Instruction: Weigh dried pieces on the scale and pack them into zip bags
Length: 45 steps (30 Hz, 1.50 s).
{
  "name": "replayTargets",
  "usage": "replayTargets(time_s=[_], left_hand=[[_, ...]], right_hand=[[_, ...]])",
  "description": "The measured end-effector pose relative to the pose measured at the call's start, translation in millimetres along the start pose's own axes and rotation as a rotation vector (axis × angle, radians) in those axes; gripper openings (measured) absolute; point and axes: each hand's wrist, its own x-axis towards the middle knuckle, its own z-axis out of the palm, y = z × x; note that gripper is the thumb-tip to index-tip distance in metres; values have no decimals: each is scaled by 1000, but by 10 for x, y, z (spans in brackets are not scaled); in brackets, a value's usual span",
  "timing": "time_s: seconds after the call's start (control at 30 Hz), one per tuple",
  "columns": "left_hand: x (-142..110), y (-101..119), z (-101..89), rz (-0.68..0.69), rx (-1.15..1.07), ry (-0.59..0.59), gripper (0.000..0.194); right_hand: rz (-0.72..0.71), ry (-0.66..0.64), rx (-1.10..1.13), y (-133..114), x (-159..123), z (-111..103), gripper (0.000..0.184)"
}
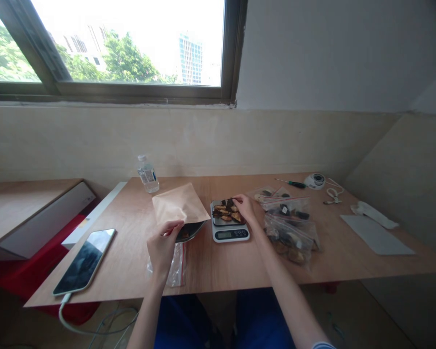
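Note:
My left hand pinches the edge of a brown kraft paper pouch, whose mouth gapes toward me and shows a dark inside. Right of the pouch stands a small digital kitchen scale with a display on its front. Dried brown slices, dark at the edges, lie heaped on its platform. My right hand reaches over the platform's right side, its fingertips closed at a dark slice on the heap. Below the pouch, partly under my left hand, lies a clear zip bag with a red seal line.
Several zip bags with dark and pale pieces lie right of the scale. Farther right are a screwdriver, a white dome camera with its cable, and a white sheet. A water bottle and a plugged-in phone are on the left.

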Motion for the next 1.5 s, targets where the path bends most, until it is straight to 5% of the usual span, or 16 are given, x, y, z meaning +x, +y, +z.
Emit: replayTargets(time_s=[0.43,0.67,0.9,1.03,1.1,1.2,1.27,1.5], left_hand=[[6,-8,40,1,3,-12,14],[-3,13,30,4,9,-18,14],[25,45,-24,21,23,-14,13],[10,22,5,16,15,-31,14],[-5,9,36,23,15,-35,15],[-30,8,85,32,16,-35,16],[-48,19,102,48,23,-38,16],[-95,62,35,63,40,-41,15]], right_hand=[[6,43,-78,-47,-377,-415,25],[18,-22,-127,-42,-536,-396,28],[-14,111,-195,-191,-688,-440,29],[-131,177,-229,-472,-939,-393,23],[-241,104,-189,-681,-1111,-295,21],[-402,-326,-125,-976,-1360,-43,29],[-472,-484,-158,-1100,-1476,160,36],[-537,-599,-449,-1129,-1543,566,29]])
